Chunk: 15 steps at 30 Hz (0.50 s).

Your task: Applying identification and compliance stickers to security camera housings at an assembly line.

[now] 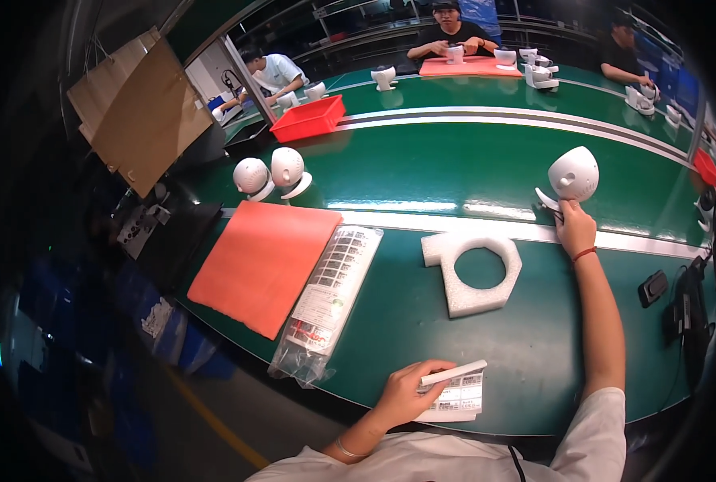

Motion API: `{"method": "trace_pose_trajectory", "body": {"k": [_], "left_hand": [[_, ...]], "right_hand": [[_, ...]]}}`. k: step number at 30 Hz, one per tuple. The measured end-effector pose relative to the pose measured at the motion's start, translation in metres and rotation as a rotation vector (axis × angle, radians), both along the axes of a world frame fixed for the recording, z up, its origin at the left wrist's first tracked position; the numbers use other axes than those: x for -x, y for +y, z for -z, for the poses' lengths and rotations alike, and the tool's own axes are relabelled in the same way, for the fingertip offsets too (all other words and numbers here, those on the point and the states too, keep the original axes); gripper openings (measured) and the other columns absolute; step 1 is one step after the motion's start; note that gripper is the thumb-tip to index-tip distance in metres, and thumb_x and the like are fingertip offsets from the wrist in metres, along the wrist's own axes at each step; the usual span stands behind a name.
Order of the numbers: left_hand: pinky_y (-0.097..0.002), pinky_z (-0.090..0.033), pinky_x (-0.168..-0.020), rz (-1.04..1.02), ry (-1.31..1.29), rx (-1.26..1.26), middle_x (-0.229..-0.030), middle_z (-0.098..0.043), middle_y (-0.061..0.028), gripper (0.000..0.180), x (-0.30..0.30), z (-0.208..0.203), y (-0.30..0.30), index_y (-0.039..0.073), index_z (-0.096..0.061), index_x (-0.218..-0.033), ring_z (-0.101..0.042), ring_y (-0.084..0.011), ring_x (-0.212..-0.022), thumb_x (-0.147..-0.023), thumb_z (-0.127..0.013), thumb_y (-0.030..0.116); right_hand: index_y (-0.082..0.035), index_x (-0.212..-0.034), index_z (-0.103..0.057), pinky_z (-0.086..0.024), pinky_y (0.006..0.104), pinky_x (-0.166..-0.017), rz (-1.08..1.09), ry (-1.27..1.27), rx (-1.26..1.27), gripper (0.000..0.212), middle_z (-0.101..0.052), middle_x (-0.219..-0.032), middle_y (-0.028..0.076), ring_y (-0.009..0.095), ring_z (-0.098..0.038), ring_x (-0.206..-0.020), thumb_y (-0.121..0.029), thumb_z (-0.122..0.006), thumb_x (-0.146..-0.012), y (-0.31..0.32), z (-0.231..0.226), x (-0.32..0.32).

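My left hand [406, 395] is closed on a curled sheet of printed labels [461, 394] near the front edge of the green table. My right arm reaches far out to the right. There, my right hand [575, 229] grips a white ball-shaped device [575, 173] low down, by its curved base. The device is over the white strip along the green belt, its round head tilted above my fingers. Between the two hands lies a white foam block [478, 300] with a large round hole. My grip hides part of the device's base.
An orange foam mat [265, 261] and a plastic-wrapped pack of label sheets [334, 289] lie on the left. Two similar white devices [288, 167] stand behind them. A red bin [310, 118] is farther back. Co-workers sit across the belt. A small black device [652, 288] and cables are at right.
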<state>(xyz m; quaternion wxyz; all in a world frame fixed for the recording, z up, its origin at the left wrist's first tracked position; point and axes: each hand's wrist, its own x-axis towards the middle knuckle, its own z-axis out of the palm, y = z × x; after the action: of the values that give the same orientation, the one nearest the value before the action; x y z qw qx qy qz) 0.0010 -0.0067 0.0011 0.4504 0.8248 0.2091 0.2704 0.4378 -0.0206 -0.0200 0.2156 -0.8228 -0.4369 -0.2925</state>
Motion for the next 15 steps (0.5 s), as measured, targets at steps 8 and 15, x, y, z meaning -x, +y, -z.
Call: {"method": "trace_pose_trajectory", "body": {"k": [8, 15], "left_hand": [[-0.0289, -0.053, -0.076, 0.001, 0.029, 0.001, -0.099, -0.07, -0.0102, 0.023, -0.001, -0.001, 0.001, 0.002, -0.066, -0.105, -0.069, -0.0192, -0.086, -0.081, -0.069, 0.001], [-0.0293, -0.053, -0.075, 0.003, 0.015, -0.027, -0.099, -0.07, -0.0101, 0.023, 0.0, 0.002, 0.001, 0.002, -0.066, -0.105, -0.069, -0.0202, -0.085, -0.081, -0.069, 0.002]], "right_hand": [[-0.007, -0.096, -0.063, -0.053, 0.046, -0.062, 0.079, 0.098, 0.104, 0.018, -0.065, -0.094, 0.012, 0.035, -0.065, -0.073, -0.018, -0.061, -0.082, 0.006, 0.012, -0.003], [-0.004, -0.092, -0.063, -0.053, 0.047, -0.064, 0.132, 0.123, 0.14, 0.018, -0.065, -0.093, 0.014, 0.036, -0.065, -0.075, -0.02, -0.062, -0.083, 0.001, 0.004, 0.0]]}}
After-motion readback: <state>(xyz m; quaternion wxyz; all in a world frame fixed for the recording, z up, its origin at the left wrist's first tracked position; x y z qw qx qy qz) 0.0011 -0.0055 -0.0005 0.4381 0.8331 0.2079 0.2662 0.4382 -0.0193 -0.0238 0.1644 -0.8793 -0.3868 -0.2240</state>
